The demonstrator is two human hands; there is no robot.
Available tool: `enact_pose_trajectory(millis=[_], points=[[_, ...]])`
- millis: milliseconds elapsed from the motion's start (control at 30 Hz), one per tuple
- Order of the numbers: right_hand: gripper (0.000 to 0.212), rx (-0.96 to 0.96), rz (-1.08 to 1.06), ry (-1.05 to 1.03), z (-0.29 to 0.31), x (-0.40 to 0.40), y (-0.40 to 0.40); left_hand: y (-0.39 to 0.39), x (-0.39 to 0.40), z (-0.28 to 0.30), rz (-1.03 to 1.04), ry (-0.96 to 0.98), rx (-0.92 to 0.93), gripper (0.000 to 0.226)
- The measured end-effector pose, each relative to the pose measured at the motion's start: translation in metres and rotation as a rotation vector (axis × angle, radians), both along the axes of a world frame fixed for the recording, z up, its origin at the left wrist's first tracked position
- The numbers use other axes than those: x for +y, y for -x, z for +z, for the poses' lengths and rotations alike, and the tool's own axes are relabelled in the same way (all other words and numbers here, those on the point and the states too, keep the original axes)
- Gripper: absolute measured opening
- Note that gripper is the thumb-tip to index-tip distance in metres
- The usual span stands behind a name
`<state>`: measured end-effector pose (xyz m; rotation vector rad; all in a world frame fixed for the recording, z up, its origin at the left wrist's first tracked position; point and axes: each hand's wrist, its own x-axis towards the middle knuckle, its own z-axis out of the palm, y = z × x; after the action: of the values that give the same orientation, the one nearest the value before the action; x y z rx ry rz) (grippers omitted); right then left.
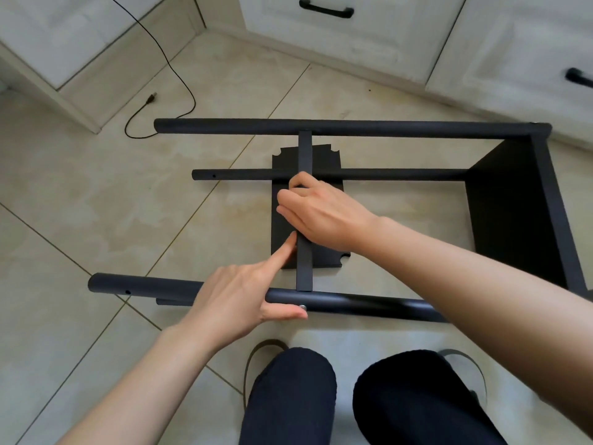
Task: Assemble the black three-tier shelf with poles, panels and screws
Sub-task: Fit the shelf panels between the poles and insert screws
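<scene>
We have the black shelf frame [519, 200] lying on its side on the floor [96, 194], its round matte poles running left to right: a far pole [385, 128], a thinner-looking middle pole [401, 174] lower down, and a near pole [353, 305] just in front of our knees [288, 396]. One flat panel [513, 203] is already fixed at the right end, standing on edge between the poles. A second panel [304, 210], seen edge-on as a narrow dark strip, spans from the far pole to the near pole at mid-length. Beneath it another flat panel [282, 226] with notched corners lies on the tiles. Our right hand [321, 213] curls its fingers around the upright panel's edge near the middle pole. Our left hand [237, 300] wraps over the near pole, thumb below beside a small silver screw [302, 307], with the index finger stretched out straight to touch the panel's left face. The floor is glossy beige tile with thin grout lines. A thin black cable [173, 69] with a plug loops at far left, and white cabinets [353, 33] with black handles [325, 9] line the far side.
</scene>
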<state>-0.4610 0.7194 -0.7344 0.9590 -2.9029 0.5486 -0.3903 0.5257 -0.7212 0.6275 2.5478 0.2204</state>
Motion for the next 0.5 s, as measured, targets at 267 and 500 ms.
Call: enact_pose_trajectory(millis=[267, 500], points=[[0.029, -0.058, -0.08, 0.178, 0.001, 0.006, -0.005, -0.004, 0.005, 0.006, -0.063, -0.131, 0.31, 0.098], [0.029, -0.133, -0.084, 0.175, -0.001, 0.003, -0.008, -0.014, 0.003, 0.007, -0.103, -0.219, 0.318, 0.089]])
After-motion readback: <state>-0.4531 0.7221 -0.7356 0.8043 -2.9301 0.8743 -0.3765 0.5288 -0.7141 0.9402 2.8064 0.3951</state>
